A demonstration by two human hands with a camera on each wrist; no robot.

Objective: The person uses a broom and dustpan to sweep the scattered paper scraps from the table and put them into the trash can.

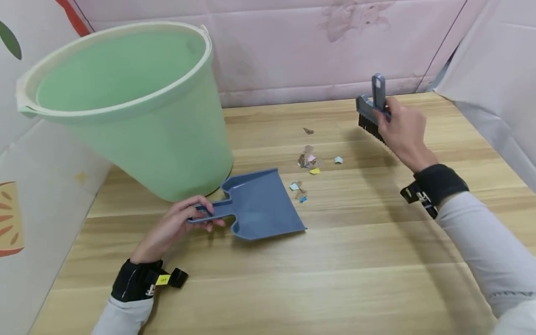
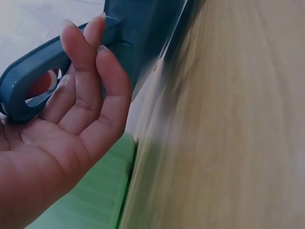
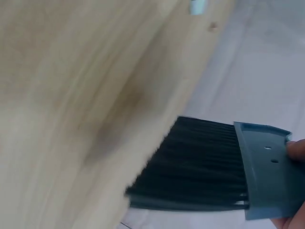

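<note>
On the wooden table (image 1: 377, 260), the left hand (image 1: 176, 225) curls its fingers round the handle of a blue dustpan (image 1: 261, 204), which lies flat with its open edge just beside a scatter of paper scraps (image 1: 309, 170) (small, in several colours). Toward the table's far side, the right hand (image 1: 404, 132) grips a grey hand brush (image 1: 372, 114) raised off the wood, black bristles pointing down-left, well apart from the scraps. A green bucket (image 1: 134, 111) stands tilted just behind the dustpan.

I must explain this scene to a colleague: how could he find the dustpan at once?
Start at the big green bucket on the wooden table. Beside its base lies the dustpan, its handle held by the left hand. It alone is flat, blue-grey and scoop-shaped.
</note>
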